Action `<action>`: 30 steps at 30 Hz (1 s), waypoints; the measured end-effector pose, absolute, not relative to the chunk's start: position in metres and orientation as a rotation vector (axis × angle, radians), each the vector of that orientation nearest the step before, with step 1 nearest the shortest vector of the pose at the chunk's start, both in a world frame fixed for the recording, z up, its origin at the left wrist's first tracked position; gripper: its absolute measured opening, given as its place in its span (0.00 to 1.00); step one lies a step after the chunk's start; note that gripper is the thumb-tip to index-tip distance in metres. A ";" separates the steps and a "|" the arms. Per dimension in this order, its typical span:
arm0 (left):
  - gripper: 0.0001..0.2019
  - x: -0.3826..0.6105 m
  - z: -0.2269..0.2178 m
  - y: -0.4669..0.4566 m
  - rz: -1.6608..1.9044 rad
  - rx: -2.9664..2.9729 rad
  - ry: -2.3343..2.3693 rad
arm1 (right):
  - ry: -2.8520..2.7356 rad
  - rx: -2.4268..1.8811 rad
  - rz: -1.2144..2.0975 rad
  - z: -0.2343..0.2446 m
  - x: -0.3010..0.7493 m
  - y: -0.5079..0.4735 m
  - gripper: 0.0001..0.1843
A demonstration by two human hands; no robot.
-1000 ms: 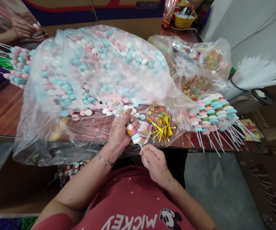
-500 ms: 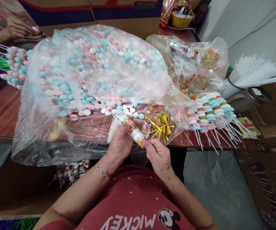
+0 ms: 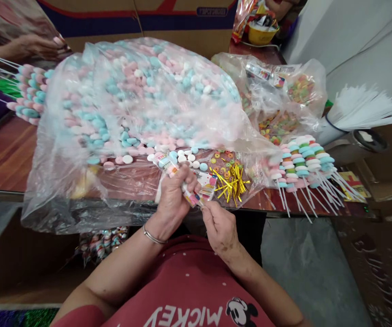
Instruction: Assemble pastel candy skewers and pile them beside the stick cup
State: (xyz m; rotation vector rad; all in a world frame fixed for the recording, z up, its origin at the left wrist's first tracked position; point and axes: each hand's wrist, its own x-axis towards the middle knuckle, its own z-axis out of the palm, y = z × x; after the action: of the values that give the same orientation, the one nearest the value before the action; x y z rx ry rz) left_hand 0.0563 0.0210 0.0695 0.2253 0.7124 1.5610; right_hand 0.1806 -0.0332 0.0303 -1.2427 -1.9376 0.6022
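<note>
My left hand [image 3: 175, 193] is wrapped around a candy skewer [image 3: 165, 161] in a clear printed wrapper, which slants across the palm. Its upper end shows above my thumb, while the fingers cover its middle. Below, my right hand [image 3: 219, 227] pinches the gathered lower end of the wrapper; whether a tie sits in that pinch is hidden. Printed wrappers [image 3: 209, 182] lie flat just behind the hands. To their right is a pile of gold twist ties [image 3: 233, 184], beside small ring candies [image 3: 226, 159]. Loose white and blue candies [image 3: 191, 157] rest behind my left hand.
A large clear bag of pastel candies [image 3: 141, 100] covers much of the table. Stacked candy skewers [image 3: 305, 159] lie at right, near white sticks [image 3: 362, 106] in a container and a mug [image 3: 366, 141]. A co-worker's hand [image 3: 41, 45] holds a candy at far left.
My left hand has closed more tightly around the wrapped skewer, its fingers now curled over the middle. My right hand has shifted slightly left and down with the wrapper's end.
</note>
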 end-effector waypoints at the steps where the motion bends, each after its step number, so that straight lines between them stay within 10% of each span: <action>1: 0.17 0.061 0.067 0.017 1.530 0.242 0.703 | -1.936 -1.239 0.572 0.030 0.178 -0.032 0.14; 13: 0.15 0.081 0.048 -0.001 1.515 0.587 0.869 | -1.790 -1.251 0.762 0.028 0.178 -0.024 0.16; 20: 0.17 0.070 0.049 -0.005 1.369 0.828 0.983 | -1.864 -1.163 0.166 0.053 0.186 -0.010 0.17; 30: 0.07 0.069 0.039 -0.020 0.886 1.778 1.053 | -2.163 -1.142 0.668 0.062 0.192 0.005 0.12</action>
State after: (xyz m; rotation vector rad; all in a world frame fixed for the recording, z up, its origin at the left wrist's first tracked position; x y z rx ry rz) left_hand 0.0687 -0.0201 0.0394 1.7780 1.0533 0.8855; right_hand 0.1919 0.0046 0.0617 -1.1422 -2.1628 0.6685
